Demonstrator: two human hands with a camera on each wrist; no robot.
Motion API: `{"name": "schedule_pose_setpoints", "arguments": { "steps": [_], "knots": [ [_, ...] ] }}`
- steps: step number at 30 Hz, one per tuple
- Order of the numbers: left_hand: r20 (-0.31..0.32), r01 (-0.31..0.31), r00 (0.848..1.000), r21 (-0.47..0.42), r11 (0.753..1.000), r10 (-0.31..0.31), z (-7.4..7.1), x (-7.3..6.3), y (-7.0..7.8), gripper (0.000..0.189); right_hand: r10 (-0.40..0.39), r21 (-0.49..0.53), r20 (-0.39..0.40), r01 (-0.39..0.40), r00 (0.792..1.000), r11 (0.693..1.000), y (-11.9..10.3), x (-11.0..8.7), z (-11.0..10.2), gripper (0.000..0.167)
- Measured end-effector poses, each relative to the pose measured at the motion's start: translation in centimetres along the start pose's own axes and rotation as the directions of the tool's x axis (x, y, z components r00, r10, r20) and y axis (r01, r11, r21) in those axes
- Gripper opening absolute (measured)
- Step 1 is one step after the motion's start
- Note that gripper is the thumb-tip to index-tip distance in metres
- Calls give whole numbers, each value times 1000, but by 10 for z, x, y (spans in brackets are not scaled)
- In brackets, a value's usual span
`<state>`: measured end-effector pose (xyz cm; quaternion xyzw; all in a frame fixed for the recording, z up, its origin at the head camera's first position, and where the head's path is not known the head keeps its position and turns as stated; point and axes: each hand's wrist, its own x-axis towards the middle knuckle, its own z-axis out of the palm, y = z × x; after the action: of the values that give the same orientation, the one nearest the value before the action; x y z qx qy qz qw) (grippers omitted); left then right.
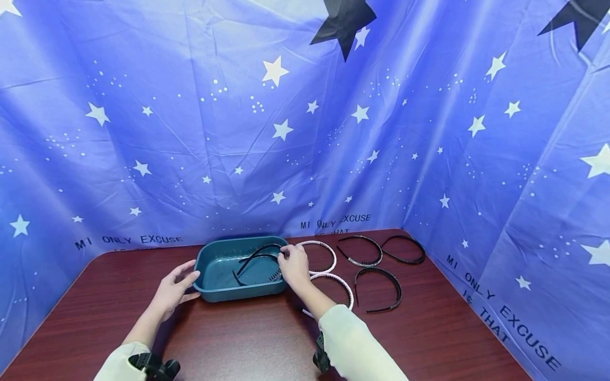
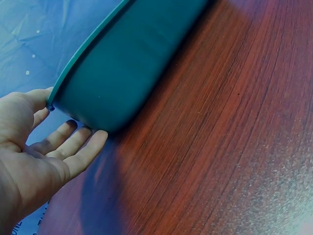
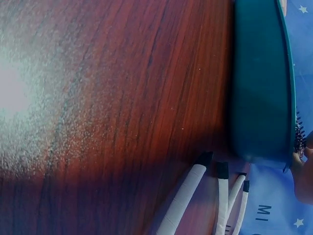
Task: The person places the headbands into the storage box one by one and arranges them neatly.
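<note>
A dark teal basin stands on the table. My left hand is at its left end; in the left wrist view the thumb lies by the rim and the fairly straight fingers touch the outer wall. At the right end my right hand pinches a black toothed headband that reaches down into the basin. Its teeth show beyond the rim in the right wrist view, where most of that hand is out of frame. Dark bands overlap inside the basin, so I cannot tell whether another headband lies there.
Right of the basin lie two white headbands, one farther back and one nearer, partly behind my right arm. Beyond them are three dark headbands. A blue star-patterned cloth hangs behind the brown table.
</note>
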<state>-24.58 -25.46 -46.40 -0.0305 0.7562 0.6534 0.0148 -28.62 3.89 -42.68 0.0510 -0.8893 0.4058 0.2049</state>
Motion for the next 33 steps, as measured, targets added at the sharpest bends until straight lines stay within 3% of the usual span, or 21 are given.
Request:
{"name": "schedule_pose_setpoints", "arguments": {
  "steps": [14, 33],
  "knots": [
    [-8, 11, 1000, 0, 1000, -11, 1, -1, 1, 63, -53, -75, 43, 56, 998, 996, -4, -5, 3, 15],
    [-2, 4, 1000, 4, 1000, -4, 1, -1, 2, 63, -28, -104, 67, 35, 997, 994, -3, -1, -4, 19]
  ]
}}
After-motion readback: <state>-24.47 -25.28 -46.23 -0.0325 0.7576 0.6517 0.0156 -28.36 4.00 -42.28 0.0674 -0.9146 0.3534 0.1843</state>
